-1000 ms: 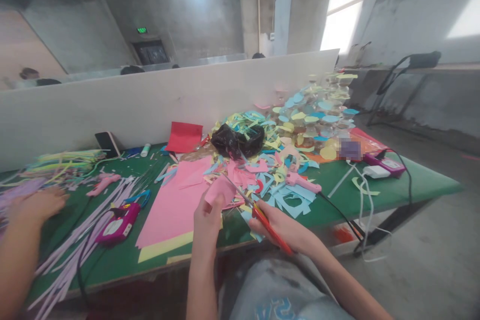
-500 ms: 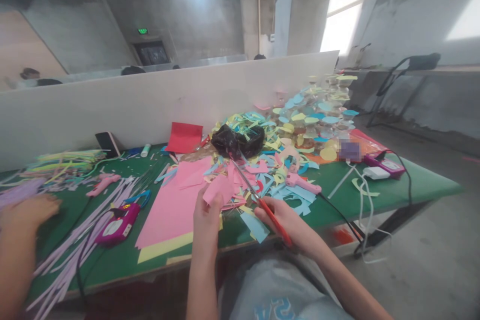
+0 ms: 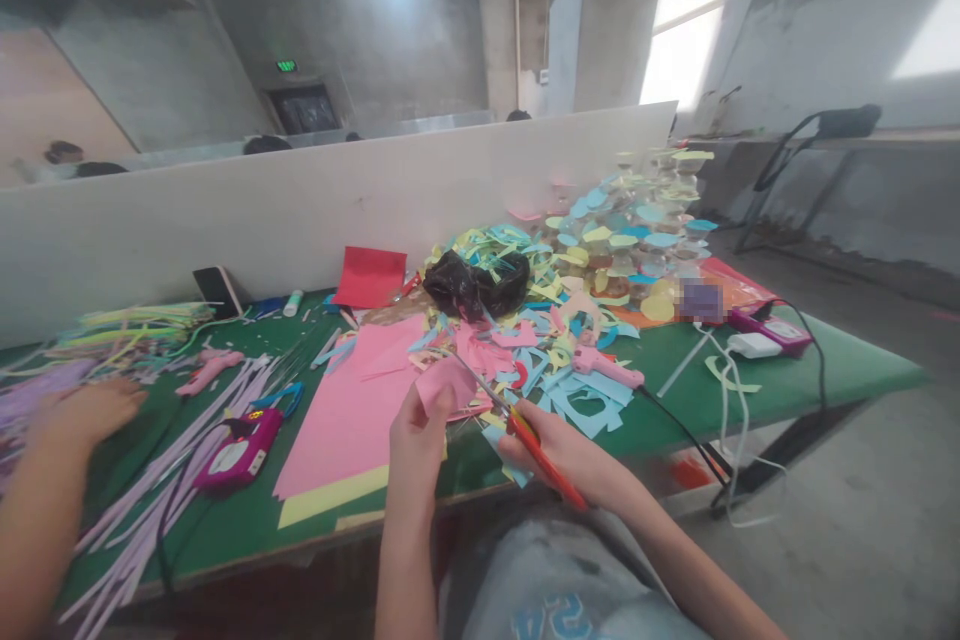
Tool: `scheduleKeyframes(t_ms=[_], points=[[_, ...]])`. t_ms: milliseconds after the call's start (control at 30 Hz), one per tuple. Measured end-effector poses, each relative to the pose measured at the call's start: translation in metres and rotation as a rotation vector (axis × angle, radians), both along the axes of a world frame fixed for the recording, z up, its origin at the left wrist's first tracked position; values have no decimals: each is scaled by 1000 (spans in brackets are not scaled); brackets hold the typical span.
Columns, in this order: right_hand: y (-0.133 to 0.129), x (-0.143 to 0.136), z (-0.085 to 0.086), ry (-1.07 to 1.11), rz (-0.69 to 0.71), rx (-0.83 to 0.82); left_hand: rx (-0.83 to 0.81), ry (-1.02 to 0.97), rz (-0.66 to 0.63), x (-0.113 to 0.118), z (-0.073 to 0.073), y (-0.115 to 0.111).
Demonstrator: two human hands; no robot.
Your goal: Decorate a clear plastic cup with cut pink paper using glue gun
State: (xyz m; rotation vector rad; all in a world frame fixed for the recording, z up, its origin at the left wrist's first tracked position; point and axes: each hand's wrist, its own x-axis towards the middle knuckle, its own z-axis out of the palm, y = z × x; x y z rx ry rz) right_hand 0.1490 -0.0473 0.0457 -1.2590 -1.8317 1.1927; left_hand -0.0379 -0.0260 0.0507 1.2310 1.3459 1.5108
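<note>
1. Left hand (image 3: 420, 430), lower centre of the frame: fingers and thumb pinch a small pink paper piece (image 3: 442, 380), which sits just above the fingers.
2. Right hand (image 3: 562, 448), right of the left hand and apart from it: closed around the red handles of the scissors (image 3: 546, 460). The blades point up and left, close to the right edge of the pink paper piece; contact cannot be told.
3. Beneath and beyond the scissors, centre: loose paper scraps (image 3: 532, 370) in pink, blue and yellow cover the green counter (image 3: 847, 360). A black plastic bag (image 3: 476, 285) lies behind them, with thin cuttings around it.
4. Left of the left hand: large pink sheets (image 3: 337, 420) lie flat, partly over a yellow sheet (image 3: 330, 498). A red sheet (image 3: 371, 277) is beyond.
5. Right of centre: a pink glue gun (image 3: 607, 365) lies beside blue cut-outs. Toward the upper right, a pile of clear containers (image 3: 637, 220) carries yellow and blue paper shapes.
6. Left portion: a magenta device (image 3: 240, 450) lies by pale purple strips (image 3: 165, 470); a second pink glue gun (image 3: 210, 370) is near.
7. Left edge: another person's hand (image 3: 101, 410) is over purple material. A phone (image 3: 217, 292) leans against the white partition (image 3: 300, 210).
</note>
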Motion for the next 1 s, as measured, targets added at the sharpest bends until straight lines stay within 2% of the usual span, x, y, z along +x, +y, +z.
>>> scheduleKeyframes(t_ms=[133,233,333,500,667,833,1000], points=[[3,-6,-12,23,-61,49,9,-10,-9,2,2,-1],[4,-12,-20,100,-159,-15,12,-1,-26,6,2,-3],[6,-11,-20,99,-231,-67,11,15,-9,8,2,-3],[6,2,-8,23,-148,54,-53,-25,47,7,0,-1],[-3,4,1,-40,-7,23,-50,-55,87,8,4,-3],[-4,-1,1,-25,13,18,-119,4,78,6,6,-5],[3,-3,-8,4,-60,40,-146,9,93,-3,-4,0]])
